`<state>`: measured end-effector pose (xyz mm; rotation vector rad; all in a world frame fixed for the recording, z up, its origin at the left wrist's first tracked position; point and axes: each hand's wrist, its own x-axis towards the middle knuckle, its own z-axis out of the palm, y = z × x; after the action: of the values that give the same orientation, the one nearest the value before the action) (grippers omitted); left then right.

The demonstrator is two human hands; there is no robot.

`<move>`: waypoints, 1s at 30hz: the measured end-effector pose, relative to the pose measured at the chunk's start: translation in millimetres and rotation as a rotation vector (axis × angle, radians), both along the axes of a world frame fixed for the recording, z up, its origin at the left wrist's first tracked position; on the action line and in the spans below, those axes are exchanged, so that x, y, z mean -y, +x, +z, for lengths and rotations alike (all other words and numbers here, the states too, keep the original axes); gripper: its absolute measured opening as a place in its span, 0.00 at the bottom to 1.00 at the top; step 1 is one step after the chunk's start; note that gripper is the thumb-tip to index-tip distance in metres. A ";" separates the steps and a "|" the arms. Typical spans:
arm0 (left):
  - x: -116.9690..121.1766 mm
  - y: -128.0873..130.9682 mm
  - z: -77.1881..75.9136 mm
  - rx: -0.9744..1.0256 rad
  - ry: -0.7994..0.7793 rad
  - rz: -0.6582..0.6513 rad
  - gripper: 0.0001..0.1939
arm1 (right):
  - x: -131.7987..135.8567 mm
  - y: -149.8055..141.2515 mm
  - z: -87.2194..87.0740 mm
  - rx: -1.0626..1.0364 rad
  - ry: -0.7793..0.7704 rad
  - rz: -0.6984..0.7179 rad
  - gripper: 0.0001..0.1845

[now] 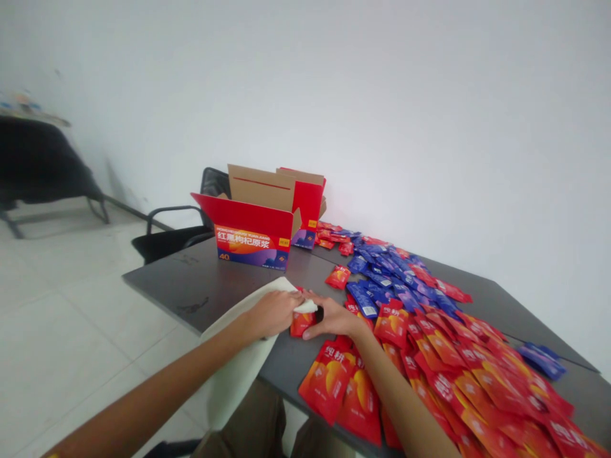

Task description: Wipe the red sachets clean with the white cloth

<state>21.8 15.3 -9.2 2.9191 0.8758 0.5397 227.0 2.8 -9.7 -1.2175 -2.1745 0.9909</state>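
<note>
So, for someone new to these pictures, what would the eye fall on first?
Most striking is the mass of red and blue sachets spread across the right of the dark grey table. Behind them, at the far end, stands an open red carton. Near the table edge, the left hand and right hand meet around a red sachet, with a cream cloth under the left hand.

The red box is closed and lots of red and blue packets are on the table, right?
No: the head view shows the red box open, its flaps up. The red and blue packets are on the table, as you said.
</note>
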 end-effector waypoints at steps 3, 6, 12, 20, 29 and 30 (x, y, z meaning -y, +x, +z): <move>15.7 0.7 -6.2 -0.012 0.009 -0.108 0.20 | -1.2 0.6 -2.8 0.047 -0.010 -0.004 0.58; 24.8 0.1 -9.7 -0.005 0.010 -0.163 0.21 | -1.7 0.1 -3.7 0.050 -0.007 -0.014 0.60; -2.8 -1.3 -0.2 -0.033 -0.017 0.055 0.21 | 0.7 -1.6 2.9 0.016 0.018 0.027 0.54; 24.6 -2.3 -9.6 -0.017 0.014 -0.119 0.22 | -1.1 -1.0 -2.6 0.024 0.005 -0.014 0.59; 11.0 0.4 -1.8 -0.023 -0.003 -0.033 0.21 | -0.2 1.7 1.0 0.028 -0.004 0.013 0.57; 16.8 0.2 -3.9 -0.019 0.001 -0.082 0.21 | -0.6 1.6 0.0 0.038 -0.008 0.007 0.58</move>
<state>22.1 -1.5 -13.2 2.9497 0.7540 0.5079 228.6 3.4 -9.7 -1.2422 -2.2074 0.9884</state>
